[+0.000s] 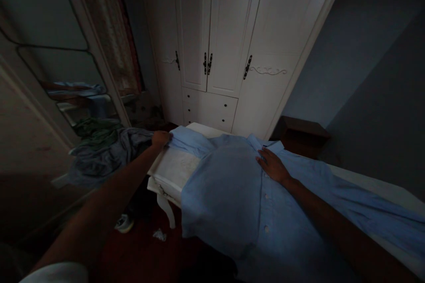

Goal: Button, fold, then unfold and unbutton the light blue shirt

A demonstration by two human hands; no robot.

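At sleeve end (179, 135), L grip (161, 138) clamps shirt (226, 185); R grip (275, 166), loosely spread, touches it nr collar (255, 142)

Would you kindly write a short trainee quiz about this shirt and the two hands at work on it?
1. Which part of the light-blue, long-sleeved cloth shirt is the person's bare left hand holding?
2. True or false: the person's bare right hand is on the shirt's buttoned front, near the collar.
3. Fill in: the rumpled grey cloth lies to the person's ____ of the cream-white table with curved legs.

Key:
1. The end of a sleeve.
2. True.
3. Left.
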